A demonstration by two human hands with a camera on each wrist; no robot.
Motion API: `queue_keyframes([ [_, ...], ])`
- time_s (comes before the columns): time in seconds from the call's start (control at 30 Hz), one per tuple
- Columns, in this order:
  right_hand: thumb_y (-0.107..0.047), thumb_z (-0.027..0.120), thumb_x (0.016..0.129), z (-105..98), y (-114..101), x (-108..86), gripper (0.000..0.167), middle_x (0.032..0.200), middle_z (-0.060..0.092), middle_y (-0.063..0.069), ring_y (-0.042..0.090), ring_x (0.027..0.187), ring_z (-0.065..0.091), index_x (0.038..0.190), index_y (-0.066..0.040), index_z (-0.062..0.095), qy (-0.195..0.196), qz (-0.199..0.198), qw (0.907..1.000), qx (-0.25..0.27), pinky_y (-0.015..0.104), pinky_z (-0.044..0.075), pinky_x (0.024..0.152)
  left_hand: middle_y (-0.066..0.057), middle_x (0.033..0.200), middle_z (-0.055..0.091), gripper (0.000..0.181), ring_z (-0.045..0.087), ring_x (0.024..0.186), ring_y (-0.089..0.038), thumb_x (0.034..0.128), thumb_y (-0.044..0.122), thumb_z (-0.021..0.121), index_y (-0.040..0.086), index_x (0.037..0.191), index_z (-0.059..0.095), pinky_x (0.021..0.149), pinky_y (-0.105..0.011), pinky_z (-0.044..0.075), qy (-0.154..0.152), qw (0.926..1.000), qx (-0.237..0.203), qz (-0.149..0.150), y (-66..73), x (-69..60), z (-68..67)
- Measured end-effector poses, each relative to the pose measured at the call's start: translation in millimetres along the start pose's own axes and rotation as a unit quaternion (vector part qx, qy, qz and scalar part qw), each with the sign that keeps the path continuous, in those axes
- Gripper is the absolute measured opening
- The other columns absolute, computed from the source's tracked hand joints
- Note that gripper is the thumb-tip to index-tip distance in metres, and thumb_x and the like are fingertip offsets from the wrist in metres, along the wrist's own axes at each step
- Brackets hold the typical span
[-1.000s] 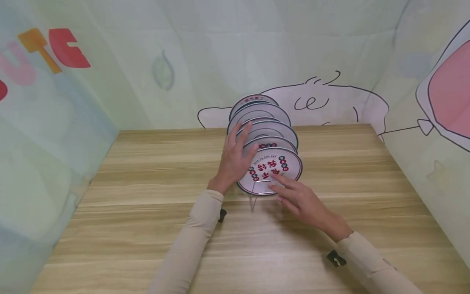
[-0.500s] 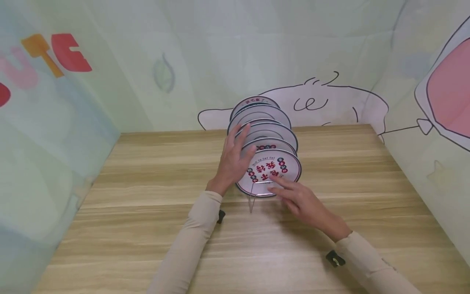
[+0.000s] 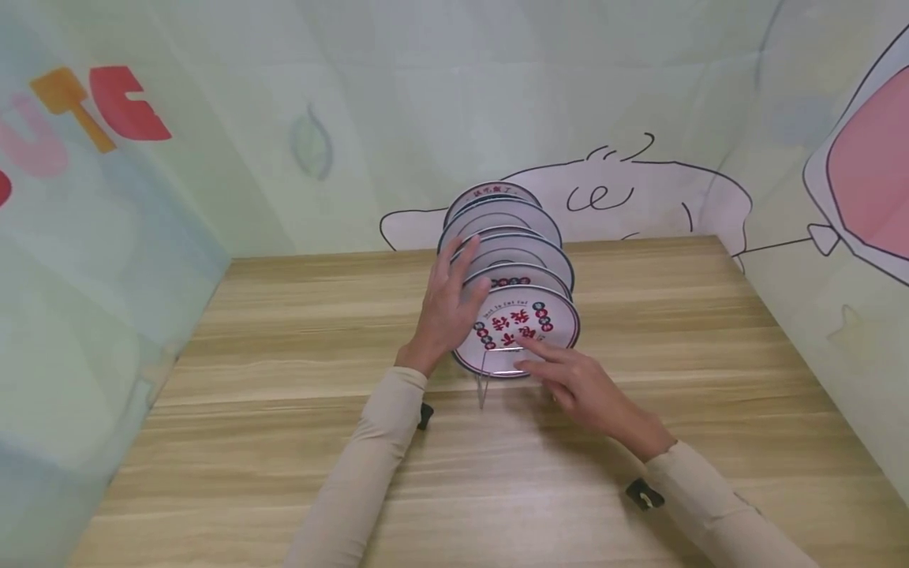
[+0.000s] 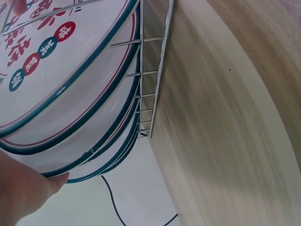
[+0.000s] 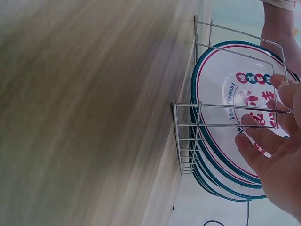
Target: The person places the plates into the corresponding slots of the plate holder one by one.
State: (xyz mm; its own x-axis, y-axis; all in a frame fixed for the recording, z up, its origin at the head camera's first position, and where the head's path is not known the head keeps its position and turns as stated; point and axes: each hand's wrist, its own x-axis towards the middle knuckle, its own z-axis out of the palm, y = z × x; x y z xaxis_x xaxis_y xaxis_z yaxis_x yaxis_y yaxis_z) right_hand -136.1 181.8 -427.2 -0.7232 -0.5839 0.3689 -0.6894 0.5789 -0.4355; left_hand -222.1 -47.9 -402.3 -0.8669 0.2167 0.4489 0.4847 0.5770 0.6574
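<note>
Several white plates stand in a row, leaning, in a metal wire dish rack (image 5: 186,105). The front plate (image 3: 561,315) has dark green and red rim lines, red characters and small coloured circles. My left hand (image 3: 446,315) rests along the plates' left edges, its fingers spread and pointing away; its thumb lies by the front plate. Only part of my left hand (image 4: 23,193) shows in the left wrist view, against the plate rims. My right hand (image 3: 585,386) touches the front plate's lower face with extended fingertips, at the rack's front wire loop. Some right fingers are partly hidden in the head view.
The rack stands on a wood-grain table (image 3: 284,410), near its back edge. Pale printed cloth walls (image 3: 369,95) enclose the back and sides. Black clips (image 3: 645,495) hang at both wrists.
The plates and both hands keep nearly the same places. In the head view everything shifts slightly left, and a lower finger of the right hand is drawn in a little.
</note>
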Motion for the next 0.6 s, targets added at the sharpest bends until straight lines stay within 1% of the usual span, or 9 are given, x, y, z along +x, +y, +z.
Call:
queue_keyframes([
  [0.27,0.003,0.066,0.091,-1.6,5.2,4.6,0.032,0.146,0.057,0.010,0.037,0.133,0.055,0.120,-0.010,0.073,0.000,0.002,1.0000,0.003,0.050,0.045,0.107,-0.014,0.165,0.019,0.069,0.020,0.153,-0.037,0.0982,0.060,0.035,0.027,0.159,0.027,0.116,-0.065,0.026,0.004,1.0000,-0.004,-0.005,-0.5,4.6,1.4],
  [0.5,0.002,0.064,0.092,-4.2,10.7,7.9,0.031,0.146,0.056,0.010,0.035,0.134,0.054,0.120,-0.010,0.073,-0.009,0.009,0.9999,0.009,0.050,0.044,0.108,-0.015,0.165,0.020,0.065,0.021,0.152,-0.037,0.0974,0.046,0.042,0.026,0.158,0.028,0.117,-0.063,0.026,0.011,0.9999,-0.001,-0.011,-1.0,9.2,3.8],
  [0.6,0.002,0.064,0.092,-4.7,13.2,9.2,0.031,0.146,0.056,0.010,0.035,0.134,0.054,0.119,-0.009,0.074,-0.012,0.012,0.9997,0.016,0.050,0.044,0.108,-0.015,0.165,0.020,0.065,0.022,0.152,-0.037,0.0971,0.043,0.044,0.026,0.158,0.029,0.117,-0.063,0.026,0.013,0.9998,-0.001,-0.013,-1.7,10.7,4.8],
])
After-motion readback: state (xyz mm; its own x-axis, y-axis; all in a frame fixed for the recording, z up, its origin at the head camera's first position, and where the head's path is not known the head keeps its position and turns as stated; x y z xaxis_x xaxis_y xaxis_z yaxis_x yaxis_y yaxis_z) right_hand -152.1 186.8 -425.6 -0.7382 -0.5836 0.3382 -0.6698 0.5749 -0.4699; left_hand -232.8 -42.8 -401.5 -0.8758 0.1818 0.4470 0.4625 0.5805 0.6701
